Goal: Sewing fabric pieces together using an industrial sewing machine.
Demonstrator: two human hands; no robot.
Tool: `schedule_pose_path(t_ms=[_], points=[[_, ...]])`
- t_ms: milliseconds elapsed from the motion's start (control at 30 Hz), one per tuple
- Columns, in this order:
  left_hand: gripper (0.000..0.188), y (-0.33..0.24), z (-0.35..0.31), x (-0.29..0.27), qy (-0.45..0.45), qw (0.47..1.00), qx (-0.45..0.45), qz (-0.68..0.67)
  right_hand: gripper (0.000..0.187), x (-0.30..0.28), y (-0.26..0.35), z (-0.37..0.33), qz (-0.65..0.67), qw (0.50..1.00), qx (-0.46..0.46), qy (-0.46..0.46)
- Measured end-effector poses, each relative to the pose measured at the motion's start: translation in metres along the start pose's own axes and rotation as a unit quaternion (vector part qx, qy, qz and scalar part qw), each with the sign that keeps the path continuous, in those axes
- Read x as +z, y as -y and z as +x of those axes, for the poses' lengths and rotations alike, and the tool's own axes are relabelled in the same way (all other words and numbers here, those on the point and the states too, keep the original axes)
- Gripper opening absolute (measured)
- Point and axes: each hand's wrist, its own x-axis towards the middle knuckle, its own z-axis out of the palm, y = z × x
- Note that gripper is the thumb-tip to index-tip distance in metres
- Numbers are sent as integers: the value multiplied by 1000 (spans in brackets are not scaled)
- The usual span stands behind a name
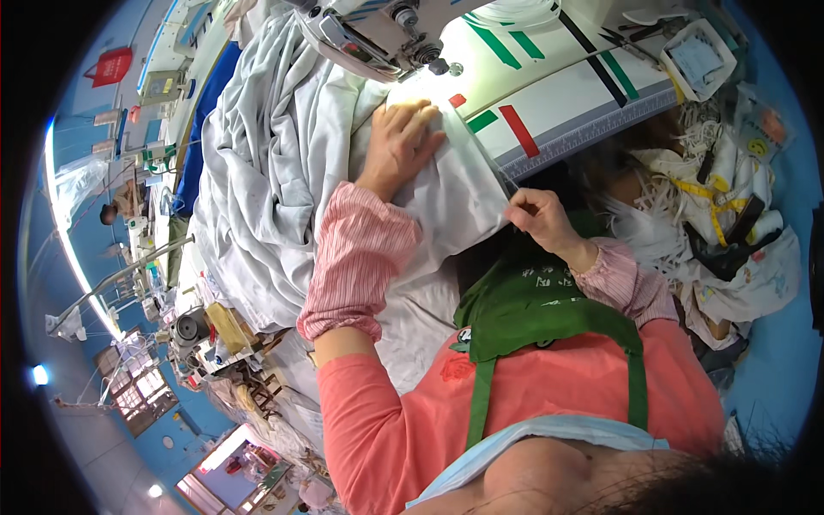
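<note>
A large pale grey fabric [275, 163] spreads in folds over the sewing table and hangs down toward my lap. My left hand [397, 146] lies flat on it, fingers stretched toward the sewing machine [378, 43], just short of the lit needle area. My right hand [542, 219] pinches the fabric's edge near its lower right corner, beside the table's front edge. Between the two hands the cloth lies fairly smooth, its right edge running up toward the machine's foot. The needle itself is too small to make out.
A ruler strip [592, 124] runs along the table's front edge, with red, green and black tape strips on the top. Scissors [631, 45] and a white tray [697, 58] sit at the far right. Bags of scraps with a yellow tape measure [708, 197] hang at right.
</note>
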Motion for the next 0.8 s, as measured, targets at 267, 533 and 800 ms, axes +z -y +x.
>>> schedule_pose_path(t_ms=[267, 533, 800], points=[[16, 42, 6, 5, -60, 997, 25, 30, 18, 29, 16, 6, -1, 990, 0, -142], [37, -30, -42, -15, 2, 993, -108, 41, 8, 41, 10, 10, 67, 986, 13, -151], [46, -35, -127, -39, 3, 963, -268, 21, 23, 69, -26, 4, -121, 986, 98, 57]])
